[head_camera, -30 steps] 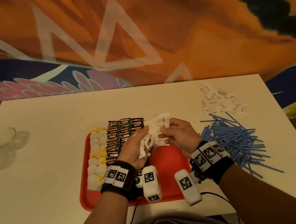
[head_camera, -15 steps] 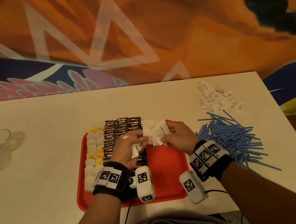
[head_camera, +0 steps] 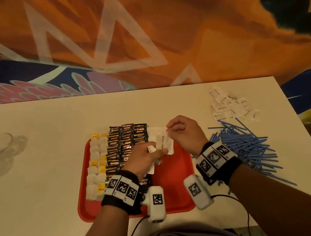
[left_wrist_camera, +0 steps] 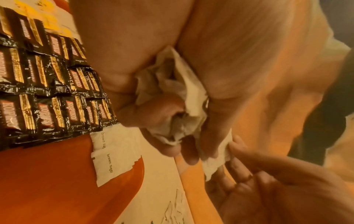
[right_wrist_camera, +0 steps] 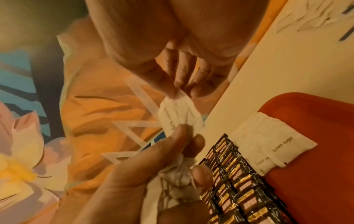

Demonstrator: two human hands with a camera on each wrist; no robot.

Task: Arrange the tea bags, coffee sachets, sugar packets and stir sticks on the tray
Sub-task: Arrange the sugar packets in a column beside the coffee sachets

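A red tray (head_camera: 173,186) carries a column of tea bags (head_camera: 96,157) at its left, rows of black coffee sachets (head_camera: 125,140) beside them, and a few white sugar packets (head_camera: 154,133) laid at the far edge. Over the tray my left hand (head_camera: 155,152) grips a crumpled bunch of sugar packets (left_wrist_camera: 172,94). My right hand (head_camera: 169,131) pinches the top corner of one brown sugar packet (head_camera: 163,143), whose lower end my left fingers still touch. The right wrist view shows that pinch (right_wrist_camera: 178,94) and the laid packets (right_wrist_camera: 268,141).
A loose pile of sugar packets (head_camera: 229,106) lies on the white table at the far right. A heap of blue stir sticks (head_camera: 243,143) spreads just right of the tray. A clear glass (head_camera: 0,153) lies at the far left. A painted wall stands behind the table.
Both hands shifted slightly toward the tray's far edge. My right hand has drawn one packet up out of the bunch that the left hand holds.
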